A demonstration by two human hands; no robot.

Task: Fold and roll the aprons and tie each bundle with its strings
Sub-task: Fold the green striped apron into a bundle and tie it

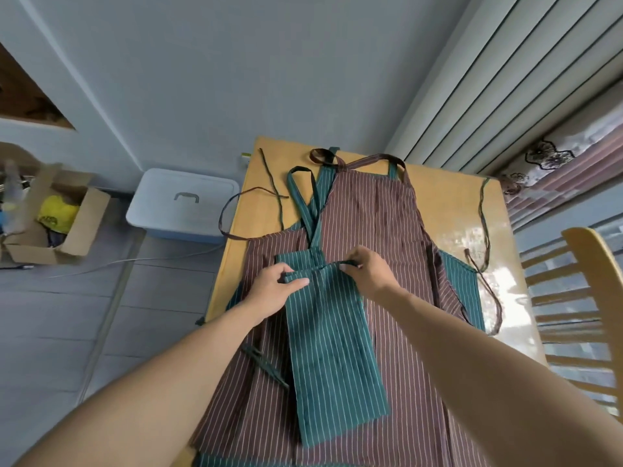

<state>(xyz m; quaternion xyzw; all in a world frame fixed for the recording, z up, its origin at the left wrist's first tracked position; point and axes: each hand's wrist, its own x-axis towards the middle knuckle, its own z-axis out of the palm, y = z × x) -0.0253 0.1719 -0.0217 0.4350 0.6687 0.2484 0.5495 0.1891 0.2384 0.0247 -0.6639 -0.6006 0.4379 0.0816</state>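
A green striped apron (332, 345), folded into a long narrow strip, lies on top of a brown striped apron (381, 230) spread flat over the table. My left hand (274, 288) pinches the folded apron's top left corner. My right hand (369, 271) grips a dark green string (337, 263) at the strip's top edge. The green neck strap (301, 197) stretches away from the strip toward the table's far end. Another green apron (462, 288) peeks out from under the brown one at the right.
The wooden table (266, 210) carries loose brown and green strings at its far left and right. A wooden chair (580, 305) stands at the right. On the floor to the left sit a white lidded bin (183, 200) and an open cardboard box (55, 217).
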